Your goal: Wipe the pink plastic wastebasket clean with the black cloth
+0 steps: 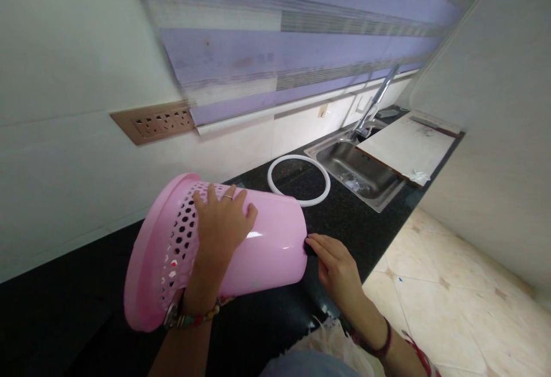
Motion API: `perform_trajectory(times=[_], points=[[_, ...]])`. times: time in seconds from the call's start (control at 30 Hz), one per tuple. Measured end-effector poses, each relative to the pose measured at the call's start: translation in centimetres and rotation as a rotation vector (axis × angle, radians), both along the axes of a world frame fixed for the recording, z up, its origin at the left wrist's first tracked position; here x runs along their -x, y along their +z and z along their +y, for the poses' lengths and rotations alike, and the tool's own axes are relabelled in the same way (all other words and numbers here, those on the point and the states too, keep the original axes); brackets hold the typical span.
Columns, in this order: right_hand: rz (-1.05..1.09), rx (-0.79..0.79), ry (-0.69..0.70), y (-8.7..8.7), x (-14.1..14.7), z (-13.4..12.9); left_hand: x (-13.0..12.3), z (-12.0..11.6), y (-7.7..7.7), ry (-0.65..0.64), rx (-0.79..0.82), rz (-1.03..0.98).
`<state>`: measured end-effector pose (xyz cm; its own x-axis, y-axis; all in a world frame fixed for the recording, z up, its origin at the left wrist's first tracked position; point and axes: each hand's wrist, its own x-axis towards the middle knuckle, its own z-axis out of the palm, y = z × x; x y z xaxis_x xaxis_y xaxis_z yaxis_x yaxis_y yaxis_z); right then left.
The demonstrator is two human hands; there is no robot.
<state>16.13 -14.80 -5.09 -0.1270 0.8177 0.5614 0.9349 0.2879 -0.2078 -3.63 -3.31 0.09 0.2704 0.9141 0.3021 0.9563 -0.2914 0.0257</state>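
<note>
A pink plastic wastebasket (275, 239) lies on its side on the dark counter, its perforated rim end to the left and its base to the right. Spread over the upper side near the holes are the fingers of my left hand (221, 219), palm against the plastic. My right hand (338, 262) is closed in a pinch at the base edge, on a small black thing (309, 246) mostly covered by my fingers. Behind the base, a white ring (326, 185) rests flat on the counter.
A steel sink (381, 196) with a faucet (379, 96) is set in the counter (361, 228) at the right. A white board (413, 142) lies partly over it. Wall sockets (155, 123) and a purple striped blind (232, 58) are behind. Tiled floor (434, 273) shows at lower right.
</note>
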Motion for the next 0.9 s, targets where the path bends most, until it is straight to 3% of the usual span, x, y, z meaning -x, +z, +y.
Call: perform_trajectory(times=[0.9], points=[[0.070, -0.016, -0.009, 0.43, 0.27, 0.88, 0.26, -0.56, -0.14, -0.007, -0.025, 0.001]])
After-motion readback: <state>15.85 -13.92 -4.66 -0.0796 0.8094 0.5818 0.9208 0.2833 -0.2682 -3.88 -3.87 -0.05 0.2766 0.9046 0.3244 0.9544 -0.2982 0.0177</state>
